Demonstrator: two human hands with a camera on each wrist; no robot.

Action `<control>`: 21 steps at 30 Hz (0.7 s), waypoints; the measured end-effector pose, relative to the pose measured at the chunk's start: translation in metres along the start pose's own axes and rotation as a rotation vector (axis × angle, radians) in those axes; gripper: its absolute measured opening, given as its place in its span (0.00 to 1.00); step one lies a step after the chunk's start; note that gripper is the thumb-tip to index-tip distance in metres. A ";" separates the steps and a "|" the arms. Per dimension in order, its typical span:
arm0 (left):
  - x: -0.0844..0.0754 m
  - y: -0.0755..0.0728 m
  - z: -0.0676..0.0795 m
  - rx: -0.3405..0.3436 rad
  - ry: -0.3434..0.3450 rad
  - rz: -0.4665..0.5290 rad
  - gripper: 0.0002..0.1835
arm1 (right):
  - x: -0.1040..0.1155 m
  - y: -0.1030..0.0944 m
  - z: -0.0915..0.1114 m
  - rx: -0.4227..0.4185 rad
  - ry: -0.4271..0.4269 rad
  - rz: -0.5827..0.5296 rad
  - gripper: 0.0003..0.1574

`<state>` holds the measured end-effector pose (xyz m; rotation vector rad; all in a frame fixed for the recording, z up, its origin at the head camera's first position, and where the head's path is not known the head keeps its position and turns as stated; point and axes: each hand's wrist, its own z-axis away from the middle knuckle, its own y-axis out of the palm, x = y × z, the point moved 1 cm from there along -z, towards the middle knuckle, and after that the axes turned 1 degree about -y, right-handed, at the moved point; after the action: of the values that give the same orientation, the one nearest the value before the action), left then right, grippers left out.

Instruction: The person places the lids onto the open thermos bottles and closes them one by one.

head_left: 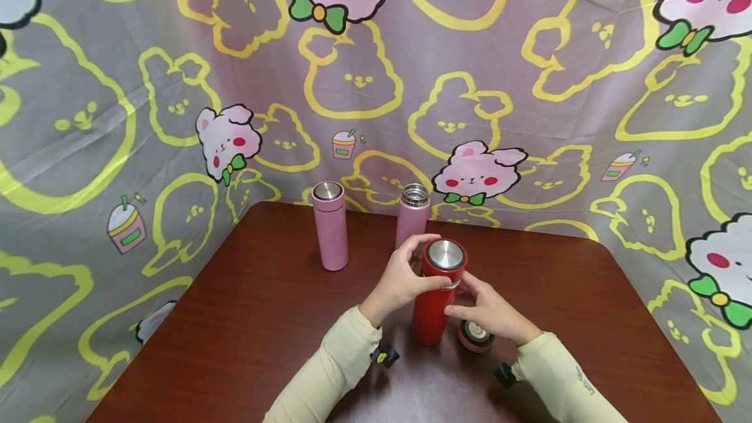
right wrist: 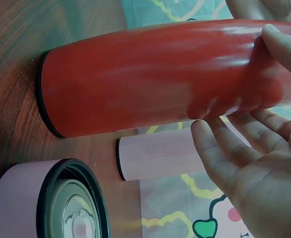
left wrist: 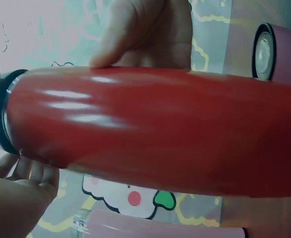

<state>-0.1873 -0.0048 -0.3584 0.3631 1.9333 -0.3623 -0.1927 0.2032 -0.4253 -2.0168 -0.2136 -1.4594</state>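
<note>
A red thermos (head_left: 431,318) stands upright on the table, its red lid (head_left: 446,258) topped with a silver disc. My left hand (head_left: 405,276) grips the lid, thumb across the front and fingers behind. A thin silver ring shows between lid and body. With the thumb in front and fingers around the far side, my right hand (head_left: 493,311) holds the body just below the lid; the right wrist view shows these fingers (right wrist: 235,144) curled along the red wall. Beside the thermos base lies a pink lid (head_left: 474,337), its hollow inner side facing up.
Behind the red thermos is a pink thermos (head_left: 413,217) without its lid, its silver mouth showing. Farther left stands another pink thermos (head_left: 331,234) with its lid on. The brown table (head_left: 252,318) backs onto a patterned cloth (head_left: 364,96).
</note>
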 end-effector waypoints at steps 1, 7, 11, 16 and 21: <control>0.001 0.000 0.000 0.009 -0.001 -0.008 0.35 | 0.000 0.000 0.000 -0.001 -0.002 0.001 0.42; 0.009 -0.005 0.002 0.066 0.001 -0.004 0.35 | -0.001 0.000 0.000 -0.001 0.017 0.008 0.41; 0.011 -0.007 0.001 0.101 0.021 0.073 0.35 | -0.001 0.000 0.000 -0.002 0.043 0.000 0.43; 0.017 -0.010 -0.001 0.141 0.041 0.110 0.36 | 0.000 0.000 0.000 -0.003 0.071 -0.009 0.44; 0.030 -0.013 -0.006 0.180 0.044 0.120 0.34 | 0.001 0.000 0.000 -0.003 0.073 -0.015 0.43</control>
<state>-0.2089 -0.0114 -0.3831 0.6064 1.9163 -0.4542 -0.1923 0.2029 -0.4247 -1.9643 -0.1956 -1.5405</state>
